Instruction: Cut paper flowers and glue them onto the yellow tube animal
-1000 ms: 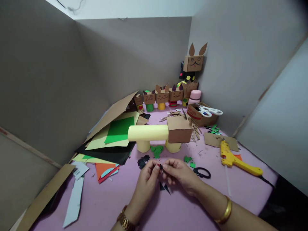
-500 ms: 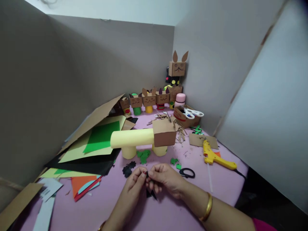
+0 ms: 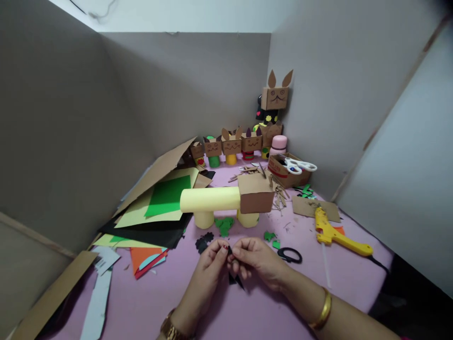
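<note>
My left hand (image 3: 211, 265) and my right hand (image 3: 260, 260) meet low in the middle of the head view. Both are closed, fingertips pinching a small piece of black paper (image 3: 229, 250) between them; its shape is mostly hidden. Under the fingers lie black paper scraps (image 3: 239, 282). Just beyond stands a figure with a yellow paper tube body (image 3: 210, 200) on short yellow legs and a cardboard box head (image 3: 255, 201). Green paper cutouts (image 3: 224, 225) lie by its legs, black flower-like cutouts (image 3: 204, 242) beside my left hand. A black looped handle (image 3: 290, 255) rests right of my right hand.
At right, a yellow glue gun (image 3: 339, 239) lies near a cardboard piece (image 3: 300, 206). White-handled scissors (image 3: 300, 165) rest in a small carton (image 3: 283, 177). Coloured sheets (image 3: 168, 196) are stacked at left. Box-headed figures (image 3: 231, 145) and a pink bottle (image 3: 279, 143) stand behind.
The camera view has swung to the left, so everything sits further right in the picture. My hands stay together, pinching the black paper piece much as before.
</note>
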Motion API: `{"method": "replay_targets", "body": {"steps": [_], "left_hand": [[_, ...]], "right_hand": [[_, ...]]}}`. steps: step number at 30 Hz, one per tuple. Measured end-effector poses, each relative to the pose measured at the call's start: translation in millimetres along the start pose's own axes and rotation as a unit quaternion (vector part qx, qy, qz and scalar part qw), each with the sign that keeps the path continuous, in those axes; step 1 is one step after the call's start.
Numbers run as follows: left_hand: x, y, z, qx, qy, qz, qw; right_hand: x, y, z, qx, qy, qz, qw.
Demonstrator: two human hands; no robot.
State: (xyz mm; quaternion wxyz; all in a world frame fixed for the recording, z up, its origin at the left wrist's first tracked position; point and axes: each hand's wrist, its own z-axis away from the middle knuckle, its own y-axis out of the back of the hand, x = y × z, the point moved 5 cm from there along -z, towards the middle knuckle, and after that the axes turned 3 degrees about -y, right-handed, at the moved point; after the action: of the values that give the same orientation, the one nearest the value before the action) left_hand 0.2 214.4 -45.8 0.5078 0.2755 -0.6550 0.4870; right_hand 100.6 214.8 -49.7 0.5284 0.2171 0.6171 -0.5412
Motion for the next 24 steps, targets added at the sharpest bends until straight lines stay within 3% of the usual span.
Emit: {"method": "replay_targets", "body": {"steps": [5,8,10,12,14,16,24], "left_hand": [[-1.0,4.0,0.5,0.019,-0.007,-0.038,0.999],[3.4,7.8,1.5,0.049,-0.040,-0.114,0.991],[10.8,11.9,3.8,0.091,-0.096,-0.210,0.969],[18.7,13.1,7.3,0.117,-0.156,-0.320,0.927],[22.4,10.6,9.5,0.105,-0.197,-0.396,0.891],[23.0,8.2,10.2,0.082,-0.216,-0.429,0.873],[19.8,8.8,8.8,0.062,-0.212,-0.446,0.867]], "right_hand": [[-1.0,1.5,0.7,0.013,0.000,0.020,1.000],[-2.6,2.9,1.6,0.049,0.005,0.052,0.997],[-4.5,4.0,2.3,0.078,0.020,0.088,0.993],[-6.7,4.4,2.8,0.095,0.042,0.124,0.987],[-8.8,5.2,3.7,0.107,0.068,0.159,0.979],[-11.1,6.7,5.2,0.120,0.097,0.190,0.969],[-16.1,5.1,11.9,0.130,0.204,0.355,0.903]]}}
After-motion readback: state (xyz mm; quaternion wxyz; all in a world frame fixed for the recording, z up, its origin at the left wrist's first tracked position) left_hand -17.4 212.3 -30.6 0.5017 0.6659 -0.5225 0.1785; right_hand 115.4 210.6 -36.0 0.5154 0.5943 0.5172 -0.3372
